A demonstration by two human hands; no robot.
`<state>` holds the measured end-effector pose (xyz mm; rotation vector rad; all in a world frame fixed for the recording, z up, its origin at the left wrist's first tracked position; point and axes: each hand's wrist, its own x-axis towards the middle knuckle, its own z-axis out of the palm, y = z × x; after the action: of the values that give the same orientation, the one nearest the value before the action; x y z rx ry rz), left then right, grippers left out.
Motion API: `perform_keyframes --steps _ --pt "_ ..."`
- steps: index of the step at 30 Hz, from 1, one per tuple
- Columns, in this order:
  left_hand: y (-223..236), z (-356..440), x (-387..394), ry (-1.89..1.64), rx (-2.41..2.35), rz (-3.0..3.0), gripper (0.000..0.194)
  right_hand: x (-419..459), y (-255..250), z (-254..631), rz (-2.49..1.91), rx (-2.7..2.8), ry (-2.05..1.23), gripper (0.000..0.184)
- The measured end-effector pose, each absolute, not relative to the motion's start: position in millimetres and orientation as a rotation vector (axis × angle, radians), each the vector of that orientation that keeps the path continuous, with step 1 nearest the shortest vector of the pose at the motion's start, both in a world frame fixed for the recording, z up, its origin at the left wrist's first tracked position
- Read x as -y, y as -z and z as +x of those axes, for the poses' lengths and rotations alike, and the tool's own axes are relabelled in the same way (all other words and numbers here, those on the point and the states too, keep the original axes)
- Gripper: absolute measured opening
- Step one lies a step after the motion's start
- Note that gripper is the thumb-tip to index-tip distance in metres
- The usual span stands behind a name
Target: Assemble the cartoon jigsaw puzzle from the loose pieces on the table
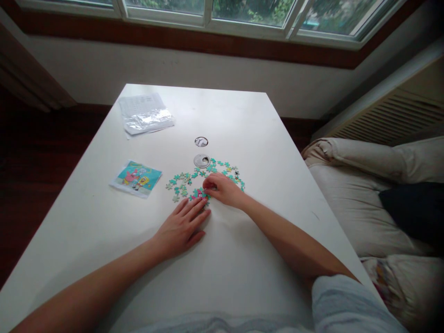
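My left hand (185, 224) lies flat on the white table, fingers stretched out. Its fingertips touch the lower edge of a small joined patch of jigsaw puzzle pieces (199, 194), pink and teal in colour. Over the right side of that patch, my right hand (222, 187) has thumb and forefinger pinched together. Whatever sits between those fingertips is too small or hidden to make out. Loose teal and pale green puzzle pieces (181, 178) spread in an arc to the left of, behind and to the right of the patch.
A cartoon picture card (138, 179) in a clear sleeve lies on the left. Papers under clear plastic (145, 114) rest at the far left of the table (243, 125). A round hole (201, 142) and a grey disc (201, 161) are mid-table. A sofa (347, 199) stands right.
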<state>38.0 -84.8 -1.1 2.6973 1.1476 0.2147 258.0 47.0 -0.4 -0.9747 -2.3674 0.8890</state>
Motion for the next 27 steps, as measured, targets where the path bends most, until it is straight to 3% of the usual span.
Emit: perform_keyframes --steps 5,19,27 --pt "0 38 84 -0.237 -1.143 2.690 0.055 -50 3 259 -1.057 2.207 -1.138 0.009" --pt "0 39 83 -0.242 -1.143 2.674 0.053 -44 0 253 -0.927 2.389 -0.844 0.021" --pt "-2 40 81 -0.234 -1.162 2.664 0.052 -43 5 251 -0.979 2.263 -0.978 0.020"
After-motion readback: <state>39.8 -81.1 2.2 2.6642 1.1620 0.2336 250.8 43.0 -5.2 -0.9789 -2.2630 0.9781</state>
